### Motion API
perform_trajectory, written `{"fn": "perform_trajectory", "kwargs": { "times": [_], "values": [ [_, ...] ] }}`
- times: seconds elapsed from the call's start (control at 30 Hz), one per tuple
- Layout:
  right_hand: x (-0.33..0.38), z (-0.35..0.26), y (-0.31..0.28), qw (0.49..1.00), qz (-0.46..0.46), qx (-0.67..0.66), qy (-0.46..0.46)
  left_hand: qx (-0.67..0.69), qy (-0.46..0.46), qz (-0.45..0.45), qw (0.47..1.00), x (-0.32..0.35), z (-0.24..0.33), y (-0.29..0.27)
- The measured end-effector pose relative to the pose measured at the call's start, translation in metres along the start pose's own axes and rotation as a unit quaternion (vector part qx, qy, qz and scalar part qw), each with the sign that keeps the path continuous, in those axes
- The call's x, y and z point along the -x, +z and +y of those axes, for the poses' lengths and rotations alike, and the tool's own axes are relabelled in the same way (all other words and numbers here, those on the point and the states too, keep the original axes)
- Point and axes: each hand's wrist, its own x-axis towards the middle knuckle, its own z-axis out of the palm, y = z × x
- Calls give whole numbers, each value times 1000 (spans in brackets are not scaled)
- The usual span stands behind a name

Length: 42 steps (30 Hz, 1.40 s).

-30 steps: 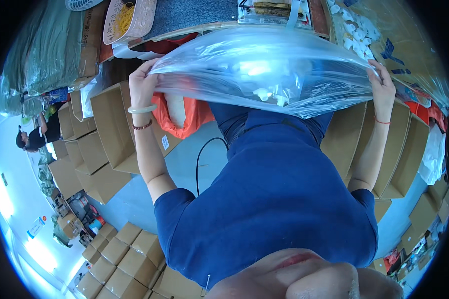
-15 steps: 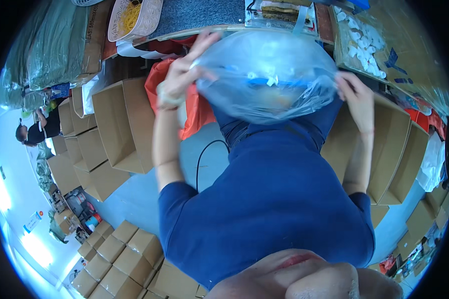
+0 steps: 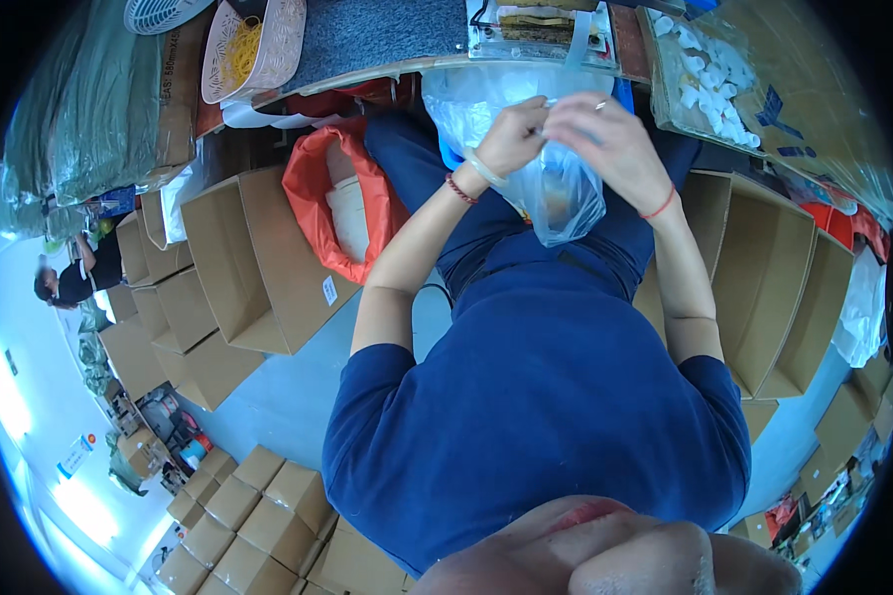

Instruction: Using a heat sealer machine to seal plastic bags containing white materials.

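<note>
A clear plastic bag [image 3: 569,198] hangs in front of my lap, its top bunched up, with something pale and orange showing dimly in its lower part. My left hand [image 3: 514,139] is closed, thumb and fingers pinched on the bunched top. Over the same spot, my right hand [image 3: 610,144] meets the left fingertips; its fingers are smeared by motion, so its grip on the plastic is unclear. Behind the hands, more pale plastic [image 3: 456,104] spreads below the table edge, with bits of a blue thing beside it.
An open red sack [image 3: 303,198] with pale contents stands by my left knee. Open cardboard boxes [image 3: 233,263] flank me on both sides. On the table are a basket of yellow rubber bands [image 3: 286,50], a small machine [image 3: 536,40] and white pieces [image 3: 719,89]. Another person [image 3: 79,278] is far left.
The bag was spread wide between my two hands. Both hands have come together in the middle, and the bag's top is now bunched between them.
</note>
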Motion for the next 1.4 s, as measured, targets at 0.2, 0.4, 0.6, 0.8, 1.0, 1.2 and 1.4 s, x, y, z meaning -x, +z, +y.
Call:
{"fn": "perform_trajectory", "kwargs": {
  "times": [0.2, 0.4, 0.6, 0.8, 1.0, 1.2, 1.4],
  "values": [
    [-5, 69, 30, 949, -27, -211, 231, -51, 5, -48, 998, 0, -8, -23],
    [-25, 97, 31, 951, 22, -212, 222, 208, -120, -43, 970, 5, -6, -34],
    [-3, 34, 51, 977, 89, -126, 149, 408, -266, -83, 870, 3, -33, -61],
    [23, 47, 97, 969, 121, 211, -44, 484, -240, -72, 839, -4, -24, -44],
    [22, 31, 57, 984, 129, 127, -7, -393, 176, 0, 903, 14, 8, -36],
    [-8, 112, 80, 976, 54, -164, 133, -389, 267, -110, 875, 15, 3, -19],
    [5, 184, 107, 598, 370, -515, 490, -392, 169, 124, 896, 38, -24, -32]
  ]
}}
